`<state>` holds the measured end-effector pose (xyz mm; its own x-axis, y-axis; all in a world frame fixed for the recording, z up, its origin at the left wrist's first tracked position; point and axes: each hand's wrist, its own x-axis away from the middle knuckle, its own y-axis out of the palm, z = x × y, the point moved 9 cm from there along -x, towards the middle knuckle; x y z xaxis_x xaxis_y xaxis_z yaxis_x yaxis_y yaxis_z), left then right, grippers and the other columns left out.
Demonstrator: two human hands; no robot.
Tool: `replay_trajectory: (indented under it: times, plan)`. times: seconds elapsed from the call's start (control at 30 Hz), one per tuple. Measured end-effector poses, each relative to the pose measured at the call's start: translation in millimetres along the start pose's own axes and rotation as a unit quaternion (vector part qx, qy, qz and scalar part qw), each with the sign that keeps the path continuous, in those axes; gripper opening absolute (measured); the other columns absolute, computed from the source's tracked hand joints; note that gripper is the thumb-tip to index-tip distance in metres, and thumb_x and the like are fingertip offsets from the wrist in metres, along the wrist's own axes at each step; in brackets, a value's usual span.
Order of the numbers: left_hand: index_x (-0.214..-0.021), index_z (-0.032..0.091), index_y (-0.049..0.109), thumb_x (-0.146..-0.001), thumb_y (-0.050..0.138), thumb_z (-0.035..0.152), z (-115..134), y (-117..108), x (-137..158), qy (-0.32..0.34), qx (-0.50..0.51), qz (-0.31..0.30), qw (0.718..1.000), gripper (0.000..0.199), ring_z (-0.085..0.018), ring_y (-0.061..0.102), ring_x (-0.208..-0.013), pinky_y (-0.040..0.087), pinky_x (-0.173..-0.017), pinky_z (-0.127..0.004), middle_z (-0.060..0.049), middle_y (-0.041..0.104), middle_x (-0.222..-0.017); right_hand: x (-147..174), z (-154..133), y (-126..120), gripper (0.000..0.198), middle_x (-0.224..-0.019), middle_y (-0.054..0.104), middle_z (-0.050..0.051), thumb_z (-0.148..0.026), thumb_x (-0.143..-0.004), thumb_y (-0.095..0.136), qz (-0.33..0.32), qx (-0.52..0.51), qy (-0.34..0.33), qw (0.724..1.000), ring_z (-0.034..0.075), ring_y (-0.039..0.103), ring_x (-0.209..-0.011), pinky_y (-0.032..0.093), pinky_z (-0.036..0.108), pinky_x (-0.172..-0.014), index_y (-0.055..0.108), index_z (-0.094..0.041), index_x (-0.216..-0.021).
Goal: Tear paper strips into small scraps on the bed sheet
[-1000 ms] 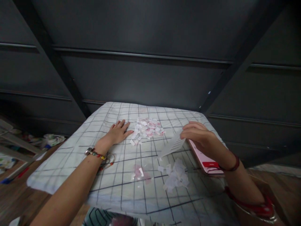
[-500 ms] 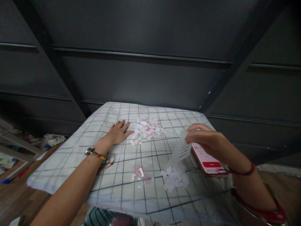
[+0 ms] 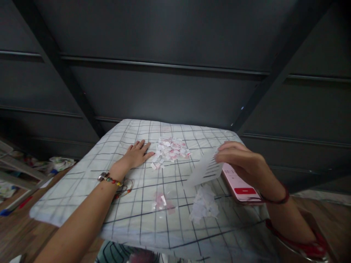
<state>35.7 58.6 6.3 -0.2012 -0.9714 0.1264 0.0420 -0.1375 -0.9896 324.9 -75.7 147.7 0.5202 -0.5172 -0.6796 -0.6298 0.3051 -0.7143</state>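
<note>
My left hand [image 3: 137,153] lies flat on the checked cloth, fingers spread, beside a heap of white and pink paper scraps [image 3: 172,149]. Pinched in my right hand [image 3: 233,152] is a thin white slotted sheet [image 3: 204,170], its exact kind unclear. It hangs tilted over a pile of white paper scraps [image 3: 204,204]. Left of that pile lie a few pinkish and clear pieces [image 3: 163,201]. A phone [image 3: 238,182] with a pink timer screen lies below my right hand, which partly covers it.
The checked cloth [image 3: 131,208] covers a table against a dark panelled wall [image 3: 170,91]. A beaded bracelet loop [image 3: 128,186] is by my left wrist. At the left stands a pale wooden frame [image 3: 22,175] with items on the floor behind it.
The sheet in my right hand has swung up and away from the white pile and now leans flatter. My left hand stays in place.
</note>
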Motion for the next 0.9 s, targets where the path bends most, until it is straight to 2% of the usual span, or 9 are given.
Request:
replay_trajectory:
  times: [0.1,0.2,0.3,0.47,0.7,0.8,0.9]
  plan:
    - [-0.155,0.020,0.028,-0.094,0.021,0.063,-1.1,1.0,-0.4,-0.001,0.006,-0.001,1.000,0.075,-0.033,0.016,-0.151,0.019,-0.119,-0.050,-0.012,0.018,-0.165,-4.0,-12.6,5.9,0.031,-0.083,0.072,0.002,-0.006,-0.090,0.045,0.046,0.030,-0.047,0.997,0.018,0.068,-0.084,0.054,0.037,-0.084,0.069,-0.025,-0.091]
    - [-0.155,0.020,0.026,-0.094,0.020,0.064,-2.0,1.3,-0.1,-0.001,0.013,-0.002,1.000,0.076,-0.033,0.015,-0.151,0.019,-0.118,-0.051,-0.013,0.017,-0.165,-8.0,-22.9,18.8,0.031,-0.083,0.073,0.002,-0.004,-0.089,0.043,0.048,0.089,-0.065,0.993,0.018,0.066,-0.080,0.053,0.034,-0.078,0.067,-0.023,-0.095]
    - [-0.155,0.021,0.027,-0.094,0.021,0.065,-2.8,0.6,1.3,-0.001,0.017,-0.002,1.000,0.076,-0.035,0.017,-0.150,0.021,-0.117,-0.052,-0.014,0.018,-0.164,-13.8,-33.8,28.1,0.033,-0.083,0.072,0.003,-0.001,-0.089,0.040,0.021,0.155,-0.074,0.985,0.017,0.064,-0.078,0.050,0.031,-0.071,0.066,-0.020,-0.097]
    - [-0.155,0.023,0.027,-0.093,0.019,0.067,-3.2,-2.1,4.2,0.008,0.022,0.012,1.000,0.076,-0.034,0.019,-0.150,0.022,-0.117,-0.051,-0.012,0.020,-0.164,-25.7,-54.6,41.4,0.028,-0.081,0.071,0.003,-0.003,-0.092,0.042,-0.031,0.232,-0.103,0.967,0.016,0.059,-0.073,0.044,0.029,-0.069,0.066,-0.018,-0.092]
    - [-0.155,0.021,0.026,-0.095,0.021,0.063,-3.7,-1.5,5.7,0.002,0.019,0.006,1.000,0.074,-0.034,0.016,-0.150,0.021,-0.118,-0.051,-0.014,0.017,-0.165,-29.5,-63.6,71.5,0.024,-0.076,0.068,0.002,-0.003,-0.092,0.047,-0.097,0.265,-0.142,0.949,0.016,0.055,-0.070,0.037,0.030,-0.066,0.065,-0.018,-0.088]
    - [-0.155,0.020,0.027,-0.096,0.023,0.062,-3.3,-1.2,5.8,0.000,0.022,0.000,1.000,0.073,-0.034,0.014,-0.151,0.019,-0.119,-0.051,-0.014,0.016,-0.165,-25.1,-62.1,65.0,0.025,-0.072,0.066,0.001,-0.002,-0.091,0.047,-0.116,0.264,-0.141,0.947,0.016,0.054,-0.070,0.036,0.029,-0.067,0.065,-0.018,-0.084]
    - [-0.155,0.020,0.027,-0.096,0.023,0.062,-3.7,-1.1,5.1,0.000,0.025,0.000,1.000,0.072,-0.034,0.014,-0.151,0.019,-0.118,-0.052,-0.013,0.016,-0.165,-23.5,-60.8,46.4,0.027,-0.074,0.067,0.001,-0.002,-0.092,0.045,-0.094,0.259,-0.127,0.953,0.016,0.055,-0.071,0.037,0.030,-0.068,0.065,-0.018,-0.085]
